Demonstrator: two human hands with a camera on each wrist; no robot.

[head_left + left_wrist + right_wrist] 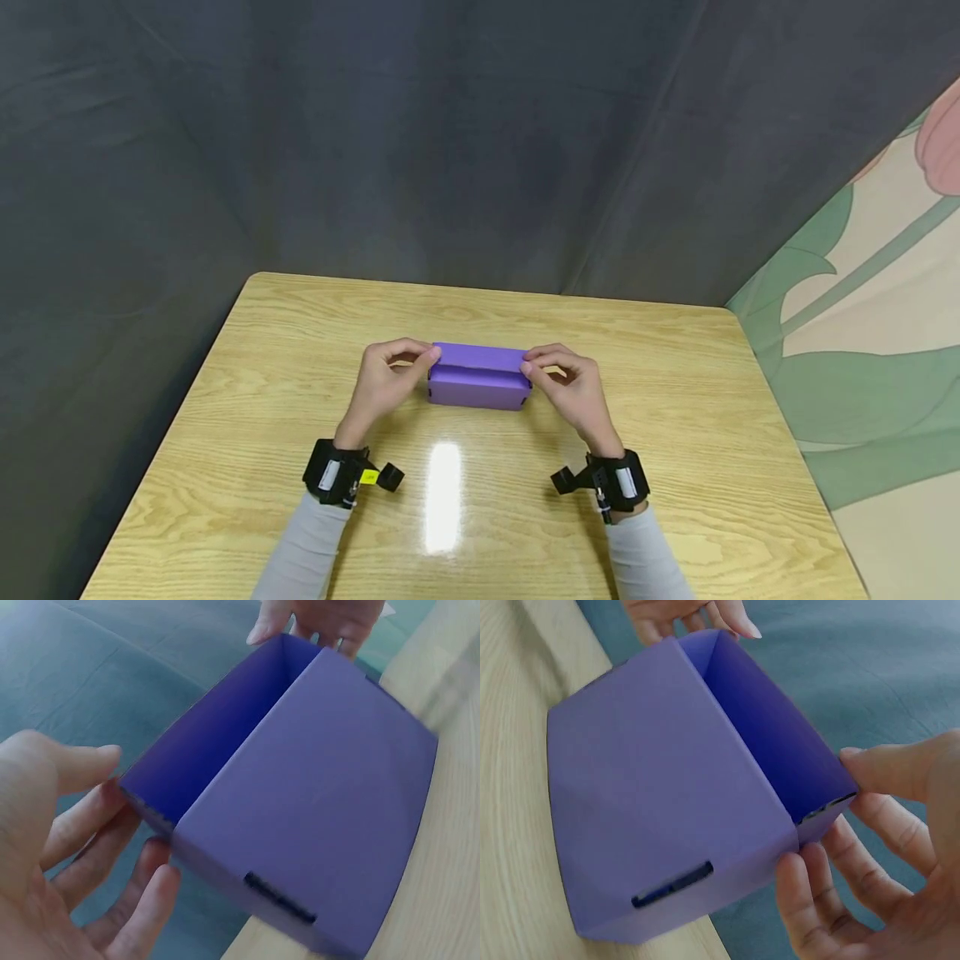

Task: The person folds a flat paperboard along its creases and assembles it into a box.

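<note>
A small purple cardboard box (478, 395) stands on the table with its long front wall facing me. Its lid (480, 355) is raised at an angle, leaving a long gap that shows the deeper purple inside (217, 742). My left hand (384, 379) pinches the lid's left corner between thumb and fingers. At the opposite end, my right hand (570, 387) pinches the right corner the same way, thumb on the inner side of the edge (851, 759). Short dark slots (673, 885) cut through the front wall near its ends. The box's back is hidden.
The light wood table (262, 400) spreads around the box, with a bright glare spot nearer me. Dark grey cloth (450, 150) hangs behind it, and a floral-patterned cloth (870, 358) lies along the right side. Both wrists wear black camera mounts (341, 472).
</note>
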